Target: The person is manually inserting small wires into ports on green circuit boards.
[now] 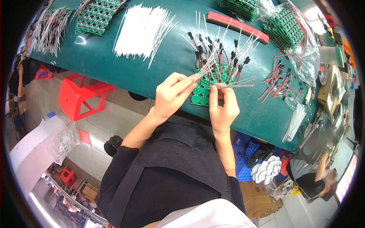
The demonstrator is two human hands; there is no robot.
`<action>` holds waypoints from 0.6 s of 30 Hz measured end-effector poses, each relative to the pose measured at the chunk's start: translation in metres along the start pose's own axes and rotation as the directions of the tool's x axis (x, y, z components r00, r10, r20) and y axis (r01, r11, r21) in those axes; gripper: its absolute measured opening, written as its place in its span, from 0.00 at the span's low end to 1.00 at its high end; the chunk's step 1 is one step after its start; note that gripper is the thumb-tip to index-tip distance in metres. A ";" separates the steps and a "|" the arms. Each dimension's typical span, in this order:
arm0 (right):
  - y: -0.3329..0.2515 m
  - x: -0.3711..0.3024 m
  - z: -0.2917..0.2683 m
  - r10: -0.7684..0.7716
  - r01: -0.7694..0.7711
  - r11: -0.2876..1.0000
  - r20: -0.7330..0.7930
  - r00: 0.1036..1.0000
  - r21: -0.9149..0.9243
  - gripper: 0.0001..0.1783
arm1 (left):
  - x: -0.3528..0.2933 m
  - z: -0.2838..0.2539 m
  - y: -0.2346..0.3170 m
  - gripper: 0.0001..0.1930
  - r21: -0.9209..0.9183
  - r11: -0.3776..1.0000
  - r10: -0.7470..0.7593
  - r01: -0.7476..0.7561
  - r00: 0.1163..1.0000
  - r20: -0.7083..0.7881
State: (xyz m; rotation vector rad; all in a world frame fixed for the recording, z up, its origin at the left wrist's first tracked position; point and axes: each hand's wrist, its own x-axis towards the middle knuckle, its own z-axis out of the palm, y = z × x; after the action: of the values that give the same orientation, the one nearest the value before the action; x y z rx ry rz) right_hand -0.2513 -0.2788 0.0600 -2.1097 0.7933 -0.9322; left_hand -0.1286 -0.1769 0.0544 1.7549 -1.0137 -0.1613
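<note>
My left hand (175,91) is closed, its fingers pinching a fanned bundle of thin white strips (206,68) that point up and to the right. Close beside it, my right hand (223,108) pinches several more thin pale strips (239,84) pointing right. Both hands are over the near edge of a panel of round green circuit boards (199,99). Red and black wires with black connectors (235,62) rise from the panel's far part, mixed with more pale strips. The fingertips partly hide the panel.
On the green table (95,53) lie a large pile of white strips (138,32), loose red-black connector wires (279,81), a smaller strip bundle (294,123) and a red bar (237,26). Stacked circuit boards (283,28) stand far right. A red stool (81,97) is left.
</note>
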 end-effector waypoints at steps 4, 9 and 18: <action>0.001 0.000 0.001 -0.032 0.032 0.999 -0.009 0.999 -0.011 0.06 | 0.002 0.001 0.001 0.11 -0.025 0.999 0.029 -0.031 0.996 -0.079; 0.000 0.001 0.001 -0.034 0.033 0.999 -0.001 0.999 -0.035 0.07 | 0.001 0.001 0.002 0.09 -0.135 0.991 -0.002 -0.010 0.996 -0.093; 0.001 0.004 0.002 -0.164 0.165 0.981 0.016 0.986 -0.099 0.10 | -0.005 0.010 0.008 0.08 -0.184 0.979 -0.097 0.090 0.995 -0.030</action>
State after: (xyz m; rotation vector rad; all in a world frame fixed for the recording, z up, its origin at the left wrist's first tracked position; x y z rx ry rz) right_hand -0.2478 -0.2814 0.0599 -2.2929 0.6817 -0.9878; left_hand -0.1414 -0.1808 0.0549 1.6321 -0.8613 -0.2705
